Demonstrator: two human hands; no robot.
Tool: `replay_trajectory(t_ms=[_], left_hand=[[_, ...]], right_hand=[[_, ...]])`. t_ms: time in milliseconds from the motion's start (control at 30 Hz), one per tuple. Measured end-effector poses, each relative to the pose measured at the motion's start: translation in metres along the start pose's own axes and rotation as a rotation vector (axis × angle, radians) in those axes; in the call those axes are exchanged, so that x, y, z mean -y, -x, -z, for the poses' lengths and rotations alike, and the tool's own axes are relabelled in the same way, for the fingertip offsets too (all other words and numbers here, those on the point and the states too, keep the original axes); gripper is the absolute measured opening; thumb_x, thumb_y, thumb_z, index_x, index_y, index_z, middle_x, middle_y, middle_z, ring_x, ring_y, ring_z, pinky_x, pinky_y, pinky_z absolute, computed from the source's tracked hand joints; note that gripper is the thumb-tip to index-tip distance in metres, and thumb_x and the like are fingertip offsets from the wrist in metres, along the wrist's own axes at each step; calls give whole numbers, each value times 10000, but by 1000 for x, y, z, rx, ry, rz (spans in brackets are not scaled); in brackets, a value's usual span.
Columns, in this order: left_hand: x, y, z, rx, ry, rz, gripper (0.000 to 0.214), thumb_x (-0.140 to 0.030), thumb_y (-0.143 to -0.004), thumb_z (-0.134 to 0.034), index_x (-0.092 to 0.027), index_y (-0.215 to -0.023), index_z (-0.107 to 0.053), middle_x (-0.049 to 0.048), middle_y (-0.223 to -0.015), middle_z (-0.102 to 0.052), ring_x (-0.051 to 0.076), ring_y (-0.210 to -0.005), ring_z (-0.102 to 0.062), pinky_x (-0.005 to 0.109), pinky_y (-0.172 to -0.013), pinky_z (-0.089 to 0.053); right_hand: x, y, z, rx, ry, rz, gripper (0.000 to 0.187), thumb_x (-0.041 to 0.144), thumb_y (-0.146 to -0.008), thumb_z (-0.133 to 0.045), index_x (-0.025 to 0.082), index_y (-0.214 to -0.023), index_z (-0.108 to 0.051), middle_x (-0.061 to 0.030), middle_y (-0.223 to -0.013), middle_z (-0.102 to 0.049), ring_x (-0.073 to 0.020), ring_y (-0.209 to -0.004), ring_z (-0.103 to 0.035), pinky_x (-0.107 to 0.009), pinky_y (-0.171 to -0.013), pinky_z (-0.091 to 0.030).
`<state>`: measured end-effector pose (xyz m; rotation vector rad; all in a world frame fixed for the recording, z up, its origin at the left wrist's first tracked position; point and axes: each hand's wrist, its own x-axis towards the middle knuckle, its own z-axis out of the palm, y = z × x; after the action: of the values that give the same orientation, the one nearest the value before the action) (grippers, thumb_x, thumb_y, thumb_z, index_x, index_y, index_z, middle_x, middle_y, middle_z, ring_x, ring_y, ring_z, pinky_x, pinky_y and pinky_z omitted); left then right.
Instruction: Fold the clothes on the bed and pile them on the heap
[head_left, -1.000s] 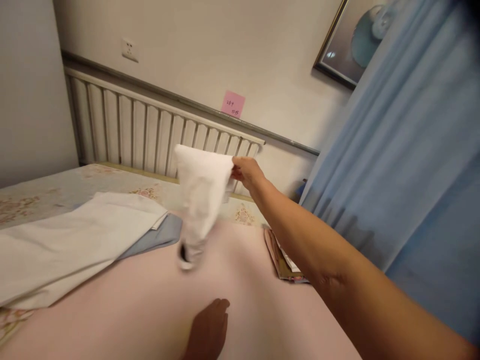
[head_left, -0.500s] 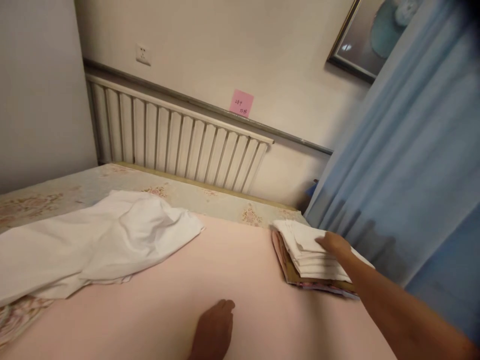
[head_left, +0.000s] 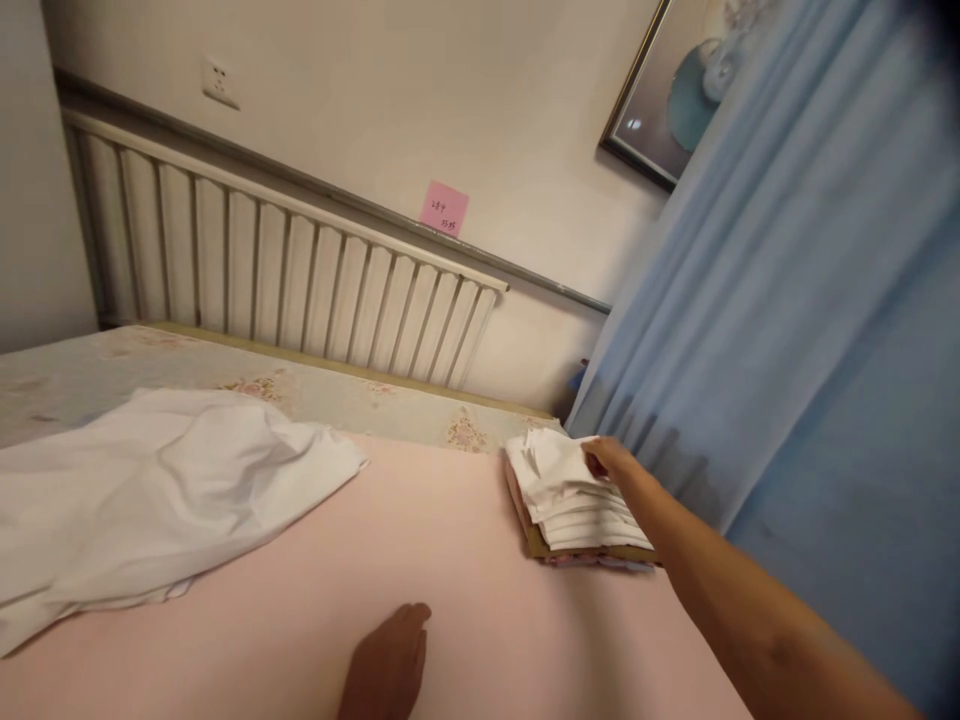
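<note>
My right hand (head_left: pixel 606 460) reaches to the far right of the bed and pinches the top of a folded white cloth (head_left: pixel 559 460). That cloth is the uppermost layer of a stack, its near part raised a little above the white folds below. Brown and patterned folded fabrics (head_left: pixel 592 553) lie underneath. Low in the middle of the view, my left hand (head_left: pixel 386 660) is over the pink sheet (head_left: pixel 450 540), fingers loosely extended and holding nothing. A large crumpled white cloth (head_left: pixel 202 490) spreads across the left side of the bed.
Behind the bed, a white radiator (head_left: pixel 300 270) runs along the wall under a pink note (head_left: pixel 444 208). A blue curtain (head_left: pixel 750 300) hangs close to my right arm. The floral mattress (head_left: pixel 420 405) shows along the far edge.
My right hand has closed on the top white cloth and lifted part of it, rumpling it. The view has shifted to the right; my left hand looks much the same.
</note>
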<state>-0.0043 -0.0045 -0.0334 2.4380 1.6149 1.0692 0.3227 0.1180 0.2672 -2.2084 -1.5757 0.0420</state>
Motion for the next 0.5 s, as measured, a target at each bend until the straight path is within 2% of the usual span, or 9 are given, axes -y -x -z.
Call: replay_trajectory(t_ms=[100, 167, 233, 333, 400, 467, 500], left_hand=[[-1, -1, 1, 2, 26, 27, 340, -220, -869, -398, -242, -1055, -682, 13, -1050, -741, 184, -961, -695, 324, -861, -562], [-1, 0, 1, -20, 44, 41, 336, -219, -863, -404, -243, -1050, -681, 16, -1051, -740, 192, -971, -692, 331, -862, -560], [0, 0, 1, -36, 55, 33, 323, -223, -861, -413, -248, -1042, -679, 16, -1037, -741, 192, -965, -692, 325, -851, -560], [-1, 0, 5, -18, 66, 0, 307, -214, -864, -415, -256, -1030, -670, 13, -983, -742, 174, -893, -700, 296, -796, -562], [-3, -1, 10, 1, 75, -7, 308, -190, -861, -409, -254, -1020, -665, 14, -944, -736, 164, -843, -698, 286, -769, -558], [-6, -3, 17, 21, 83, 3, 320, -157, -852, -397, -251, -1005, -663, 15, -910, -727, 163, -808, -692, 285, -745, -551], [-8, -4, 21, 34, 89, 11, 326, -145, -848, -392, -249, -1001, -661, 15, -897, -722, 163, -796, -688, 284, -734, -548]], right_hand=[[62, -5, 13, 28, -337, 34, 314, 361, -915, -565, 152, -1150, -567, -68, -1108, -606, -176, -919, -616, -370, -784, -540], [116, -10, 22, 6, -544, 100, 199, 322, -913, -556, 128, -891, -594, -7, -770, -612, -106, -660, -586, -281, -648, -541], [177, -12, 31, -17, -729, 178, 234, 271, -889, -558, 167, -687, -497, 66, -531, -465, -67, -497, -475, -235, -584, -523], [270, -9, 41, -4, -986, 289, 296, 224, -834, -585, 205, -620, -382, 100, -478, -360, -50, -456, -418, -210, -580, -507], [324, -3, 42, 112, -1404, 409, 272, 190, -824, -566, 209, -632, -374, 107, -486, -358, -41, -447, -411, -218, -610, -507], [364, 6, 33, 220, -1633, 468, 243, 202, -815, -572, 209, -652, -392, 108, -496, -384, -38, -445, -423, -224, -626, -507], [378, 11, 24, 261, -1657, 472, 234, 206, -807, -581, 208, -659, -399, 107, -498, -398, -41, -448, -435, -223, -625, -505]])
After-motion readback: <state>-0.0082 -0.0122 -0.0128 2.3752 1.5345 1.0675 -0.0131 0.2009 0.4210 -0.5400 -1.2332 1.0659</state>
